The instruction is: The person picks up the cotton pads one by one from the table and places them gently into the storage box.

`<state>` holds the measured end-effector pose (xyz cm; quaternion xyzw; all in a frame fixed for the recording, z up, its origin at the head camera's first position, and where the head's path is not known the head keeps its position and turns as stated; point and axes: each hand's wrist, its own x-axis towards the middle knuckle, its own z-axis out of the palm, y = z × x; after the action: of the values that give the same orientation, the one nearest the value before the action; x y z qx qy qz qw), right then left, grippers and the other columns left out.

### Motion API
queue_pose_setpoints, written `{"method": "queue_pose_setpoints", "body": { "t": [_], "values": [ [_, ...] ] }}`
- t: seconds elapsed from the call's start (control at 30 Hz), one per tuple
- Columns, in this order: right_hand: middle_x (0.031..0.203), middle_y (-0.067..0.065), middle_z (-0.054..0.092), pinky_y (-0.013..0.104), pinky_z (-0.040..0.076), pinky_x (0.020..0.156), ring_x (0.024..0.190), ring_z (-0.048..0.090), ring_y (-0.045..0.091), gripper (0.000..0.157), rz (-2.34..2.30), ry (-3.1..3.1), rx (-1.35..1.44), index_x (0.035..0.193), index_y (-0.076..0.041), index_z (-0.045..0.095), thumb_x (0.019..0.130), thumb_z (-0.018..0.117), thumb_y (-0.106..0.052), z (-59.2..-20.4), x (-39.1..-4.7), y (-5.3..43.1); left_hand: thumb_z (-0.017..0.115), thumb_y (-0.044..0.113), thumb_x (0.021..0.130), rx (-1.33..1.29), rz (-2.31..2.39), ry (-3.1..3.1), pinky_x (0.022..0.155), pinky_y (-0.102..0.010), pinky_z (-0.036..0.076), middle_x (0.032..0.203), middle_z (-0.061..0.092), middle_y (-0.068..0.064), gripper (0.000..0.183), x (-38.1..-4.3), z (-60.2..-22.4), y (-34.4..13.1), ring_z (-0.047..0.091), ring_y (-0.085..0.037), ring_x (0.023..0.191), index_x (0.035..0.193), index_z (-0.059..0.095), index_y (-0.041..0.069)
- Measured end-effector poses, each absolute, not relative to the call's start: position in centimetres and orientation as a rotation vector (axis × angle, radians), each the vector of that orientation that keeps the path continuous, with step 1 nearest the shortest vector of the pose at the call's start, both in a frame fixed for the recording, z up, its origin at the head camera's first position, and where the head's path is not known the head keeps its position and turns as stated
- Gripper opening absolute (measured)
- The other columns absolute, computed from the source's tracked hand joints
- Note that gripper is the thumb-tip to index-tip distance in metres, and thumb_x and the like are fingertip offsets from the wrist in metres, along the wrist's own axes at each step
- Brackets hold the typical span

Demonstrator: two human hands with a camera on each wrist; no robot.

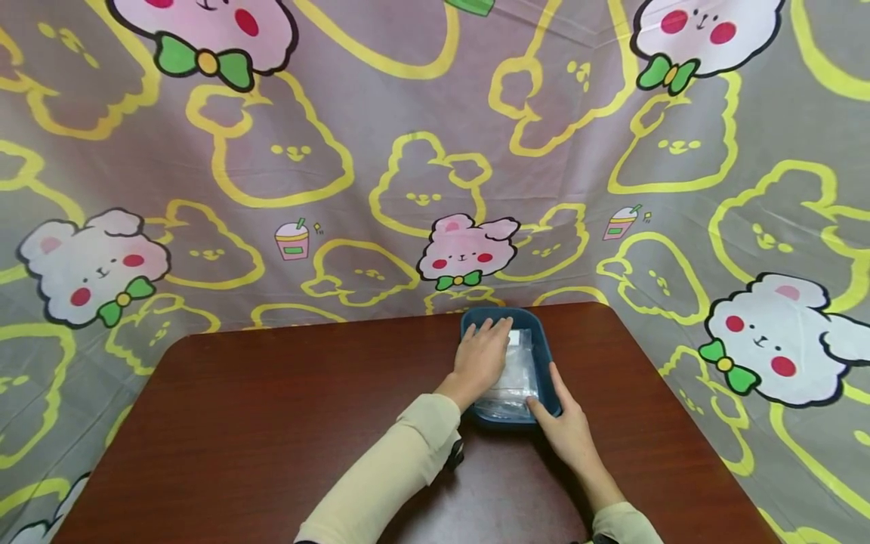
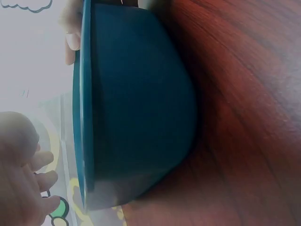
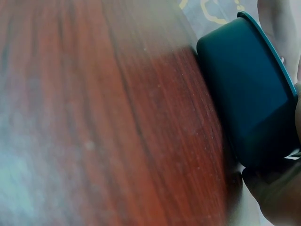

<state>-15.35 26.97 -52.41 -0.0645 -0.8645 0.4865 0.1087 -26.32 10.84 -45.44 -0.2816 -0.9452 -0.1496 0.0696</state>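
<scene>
A deep blue plastic tub (image 1: 541,353) stands near the far edge of the table, holding clear plastic packets (image 1: 514,370) with a small white label at the far end. My left hand (image 1: 481,353) reaches over the tub's left side, fingers extended above the packets and hiding part of them. In the left wrist view that hand (image 2: 21,174) appears beside the rim, its fingers loosely bent. My right hand (image 1: 569,432) grips the tub's near right corner, thumb over the rim and fingers along the outer wall. The tub's outer side (image 3: 249,89) fills much of the right wrist view.
The dark brown wooden table (image 1: 292,423) has rounded far corners. Behind it and along both sides hangs a cloth (image 1: 421,98) printed with cartoon animals, close to the table's far edge and the tub.
</scene>
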Motion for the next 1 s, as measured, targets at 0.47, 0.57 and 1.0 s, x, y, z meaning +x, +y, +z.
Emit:
{"method": "queue_pose_setpoints", "body": {
  "t": [0.47,0.57,1.0],
  "values": [
    [0.160,0.016,0.032,0.061,0.029,0.114,0.144,0.032,0.040,0.081,1.410,-2.562,-0.208,0.161,-0.025,0.025,0.095,0.070,-0.035,-52.6,-15.6,27.2,0.042,0.032,0.109,-0.634,-0.812,-2.808,0.120,-0.049,0.024,0.154,0.046,-0.006,0.048,-26.0,-46.5,3.5,0.036,-0.027,0.145,0.153,0.044,0.012],
    [0.160,0.016,0.033,0.061,0.030,0.114,0.144,0.033,0.040,0.080,1.393,-2.577,-0.206,0.162,-0.025,0.025,0.096,0.069,-0.037,-52.5,-15.7,27.2,0.043,0.031,0.109,-0.580,-0.842,-2.787,0.120,-0.051,0.024,0.154,0.045,-0.009,0.048,-25.5,-47.1,0.7,0.036,-0.028,0.145,0.152,0.046,0.011],
    [0.160,0.022,0.030,0.066,0.033,0.110,0.141,0.036,0.046,0.080,1.114,-2.747,-0.064,0.162,-0.015,0.019,0.100,0.060,-0.045,-51.7,-16.1,28.2,0.041,0.030,0.109,-0.273,-0.713,-2.779,0.118,-0.059,0.021,0.155,0.041,-0.019,0.047,-21.9,-49.1,-15.2,0.033,-0.039,0.145,0.147,0.050,0.003]
  ]
}}
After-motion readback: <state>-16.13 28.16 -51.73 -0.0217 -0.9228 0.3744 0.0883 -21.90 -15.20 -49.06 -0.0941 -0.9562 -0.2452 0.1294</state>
